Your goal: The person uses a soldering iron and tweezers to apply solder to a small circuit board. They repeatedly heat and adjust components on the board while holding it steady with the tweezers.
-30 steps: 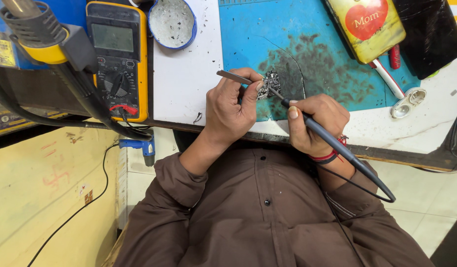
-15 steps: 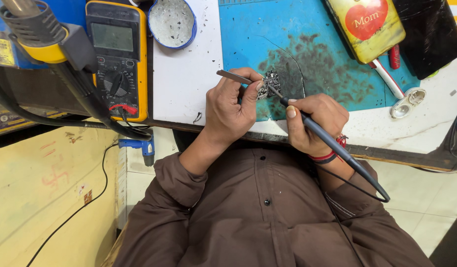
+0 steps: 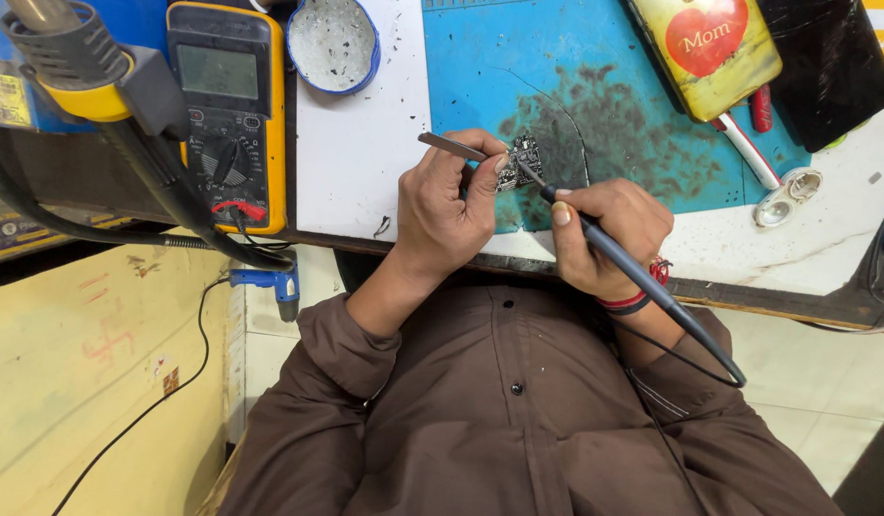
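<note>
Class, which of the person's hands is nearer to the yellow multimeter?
Left. The left hand, holding tweezers, is to the right of the multimeter, across the white board. The right hand, holding the soldering iron, is farther right, beyond the left hand.

Bare white table [image 3: 361, 162] beside multimeter [image 3: 230, 105]
</note>
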The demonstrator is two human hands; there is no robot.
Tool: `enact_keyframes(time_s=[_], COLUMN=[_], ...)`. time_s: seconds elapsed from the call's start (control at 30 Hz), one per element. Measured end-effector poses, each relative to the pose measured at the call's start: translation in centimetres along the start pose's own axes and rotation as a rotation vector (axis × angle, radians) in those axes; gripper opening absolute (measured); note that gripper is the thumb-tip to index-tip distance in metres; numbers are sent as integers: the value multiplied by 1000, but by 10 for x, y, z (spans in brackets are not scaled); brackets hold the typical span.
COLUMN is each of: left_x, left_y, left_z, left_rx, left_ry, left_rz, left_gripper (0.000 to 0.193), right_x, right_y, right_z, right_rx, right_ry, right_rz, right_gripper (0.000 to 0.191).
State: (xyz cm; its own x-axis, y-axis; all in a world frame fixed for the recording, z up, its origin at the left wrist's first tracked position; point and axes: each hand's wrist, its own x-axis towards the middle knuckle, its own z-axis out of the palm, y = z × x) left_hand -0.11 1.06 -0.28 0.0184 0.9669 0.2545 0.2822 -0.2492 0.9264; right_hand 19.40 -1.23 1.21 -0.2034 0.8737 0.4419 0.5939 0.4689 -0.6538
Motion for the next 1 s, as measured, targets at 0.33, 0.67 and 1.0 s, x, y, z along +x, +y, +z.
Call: enact_keyframes(time_s=[0.33, 0.67, 1.0], left_x=[1, -1, -1], left_y=[1, 0, -2], left_z=[0, 0, 1], left_rx=[0, -2, 3], left_ry=[4, -5, 0], left_rz=[-5, -10, -2], left_gripper=[7, 7, 8], right_x=[0, -1, -2], right_y=[0, 1, 1], right_z=[1, 2, 1], right_rx=[15, -3, -21], right_ry=[8, 22, 18], right_rz=[-4, 1, -5], right_gripper=[8, 8, 8])
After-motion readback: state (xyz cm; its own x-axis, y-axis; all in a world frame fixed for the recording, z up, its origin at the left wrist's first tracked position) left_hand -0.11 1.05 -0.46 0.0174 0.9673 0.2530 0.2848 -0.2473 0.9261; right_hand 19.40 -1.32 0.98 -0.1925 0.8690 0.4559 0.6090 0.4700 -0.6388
